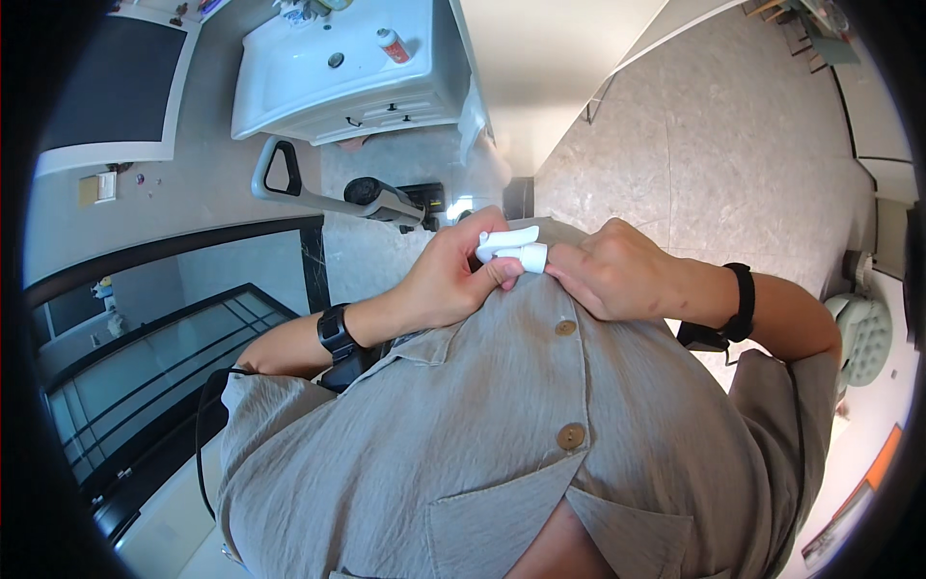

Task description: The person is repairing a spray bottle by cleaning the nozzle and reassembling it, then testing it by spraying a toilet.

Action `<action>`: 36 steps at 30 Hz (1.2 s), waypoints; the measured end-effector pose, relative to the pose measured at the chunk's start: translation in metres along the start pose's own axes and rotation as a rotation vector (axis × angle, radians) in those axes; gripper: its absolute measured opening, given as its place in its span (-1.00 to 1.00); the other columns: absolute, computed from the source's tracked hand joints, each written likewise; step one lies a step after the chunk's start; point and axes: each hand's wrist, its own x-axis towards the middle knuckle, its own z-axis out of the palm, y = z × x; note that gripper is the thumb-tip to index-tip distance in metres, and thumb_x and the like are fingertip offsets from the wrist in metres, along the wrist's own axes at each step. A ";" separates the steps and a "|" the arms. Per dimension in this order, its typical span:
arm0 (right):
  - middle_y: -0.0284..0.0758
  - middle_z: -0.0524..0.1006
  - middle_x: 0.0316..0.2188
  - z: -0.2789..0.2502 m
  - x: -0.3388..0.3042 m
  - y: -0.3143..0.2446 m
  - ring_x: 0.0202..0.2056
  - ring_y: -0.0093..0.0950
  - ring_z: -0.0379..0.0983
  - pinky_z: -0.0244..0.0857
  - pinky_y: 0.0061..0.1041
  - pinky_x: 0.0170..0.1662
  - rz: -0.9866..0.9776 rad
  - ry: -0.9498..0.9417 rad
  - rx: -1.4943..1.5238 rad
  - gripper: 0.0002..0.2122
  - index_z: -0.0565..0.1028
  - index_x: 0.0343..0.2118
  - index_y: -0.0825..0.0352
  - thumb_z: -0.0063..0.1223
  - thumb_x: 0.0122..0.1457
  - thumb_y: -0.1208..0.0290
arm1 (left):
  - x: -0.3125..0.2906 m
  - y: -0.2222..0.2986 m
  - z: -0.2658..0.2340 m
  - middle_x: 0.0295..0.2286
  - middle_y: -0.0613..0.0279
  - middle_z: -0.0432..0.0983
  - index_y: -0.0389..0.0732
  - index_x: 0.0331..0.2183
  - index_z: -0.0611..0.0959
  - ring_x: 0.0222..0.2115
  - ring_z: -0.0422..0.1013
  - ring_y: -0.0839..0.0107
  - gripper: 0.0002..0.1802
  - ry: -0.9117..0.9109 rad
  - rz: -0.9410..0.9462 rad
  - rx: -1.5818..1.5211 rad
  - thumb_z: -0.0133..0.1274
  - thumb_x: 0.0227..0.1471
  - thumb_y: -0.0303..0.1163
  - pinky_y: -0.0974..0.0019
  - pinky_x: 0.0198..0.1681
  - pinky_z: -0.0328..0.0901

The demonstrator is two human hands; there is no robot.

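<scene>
Held up in front of my chest is a white plastic trigger spray head [508, 248] with a round collar. My left hand [453, 270] is closed around it, thumb below and fingers behind. My right hand [612, 270] is closed right beside the collar, its fingertips at the collar's edge. Whatever lies inside the right fingers is hidden. Just under both hands is the front of my beige buttoned shirt [521, 386].
A white washbasin cabinet [289, 72] stands ahead on the left, with a white and red bottle [393, 45] on it. Nearer is an upright floor cleaner [386, 203]. A black-framed glass panel [174, 338] is at left, a pale green tufted chair [861, 338] at far right.
</scene>
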 end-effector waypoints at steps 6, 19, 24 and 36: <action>-0.24 0.41 -0.77 0.004 0.004 0.007 -0.72 -0.20 0.43 0.31 -0.27 -0.64 -0.032 0.067 0.038 -0.87 0.48 -0.40 0.32 0.14 0.20 0.40 | 0.004 0.005 -0.010 -0.42 0.36 0.44 -0.22 -0.27 0.44 -0.41 0.40 0.63 -0.81 -0.076 0.031 0.127 0.11 0.27 -0.37 0.49 -0.32 0.31; -0.30 0.37 -0.78 0.000 0.014 0.008 -0.74 -0.27 0.40 0.27 -0.29 -0.65 -0.139 0.038 -0.043 -0.85 0.44 -0.46 0.31 0.14 0.18 0.41 | 0.003 0.003 -0.015 -0.38 0.31 0.47 -0.25 -0.17 0.43 -0.38 0.40 0.61 -0.77 -0.156 0.063 0.087 0.08 0.29 -0.32 0.47 -0.29 0.31; -0.30 0.41 -0.74 -0.004 0.013 0.007 -0.70 -0.28 0.43 0.30 -0.31 -0.63 -0.126 -0.015 -0.103 -0.86 0.45 -0.44 0.32 0.10 0.20 0.39 | 0.007 0.007 -0.020 -0.36 0.30 0.49 -0.26 -0.16 0.46 -0.37 0.41 0.61 -0.76 -0.202 0.159 0.203 0.08 0.29 -0.30 0.47 -0.28 0.32; -0.17 0.53 -0.44 -0.048 0.032 -0.037 -0.36 -0.22 0.53 0.42 -0.27 -0.35 0.128 0.178 -0.165 -0.81 0.43 -0.34 0.40 0.09 0.25 0.35 | 0.015 -0.004 -0.002 -0.20 0.25 0.51 -0.22 -0.04 0.46 -0.18 0.44 0.55 -0.73 0.058 0.238 -0.333 0.06 0.30 -0.33 0.40 -0.11 0.38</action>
